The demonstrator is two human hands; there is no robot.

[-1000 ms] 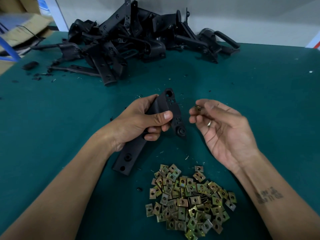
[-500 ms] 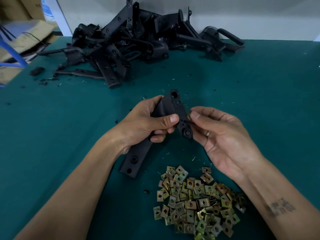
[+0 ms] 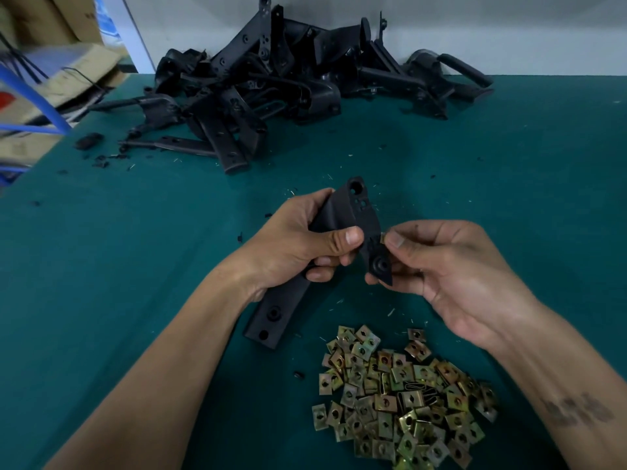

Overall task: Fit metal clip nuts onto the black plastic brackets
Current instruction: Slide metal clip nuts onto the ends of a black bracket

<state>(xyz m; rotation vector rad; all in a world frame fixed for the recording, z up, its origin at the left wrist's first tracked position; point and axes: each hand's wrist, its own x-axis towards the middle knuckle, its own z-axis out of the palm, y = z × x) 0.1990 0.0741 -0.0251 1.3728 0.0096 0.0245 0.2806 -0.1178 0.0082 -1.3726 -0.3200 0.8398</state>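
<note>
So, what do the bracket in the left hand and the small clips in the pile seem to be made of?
Bracket: probably moulded plastic, matte black, with a dull even surface and rounded holes. Pile of clips: apparently thin stamped metal with a yellowish, slightly iridescent plating, perhaps zinc; they glint and show folded edges.

The table (image 3: 509, 171) has a dark green mat on top. At the far edge lies a big pile of black brackets (image 3: 271, 83), tangled one over another. Near the front lies a heap of brass-coloured clip nuts (image 3: 400, 398). Small black bits (image 3: 89, 141) and thin pale shavings (image 3: 390, 312) are scattered on the mat between and around them.
</note>
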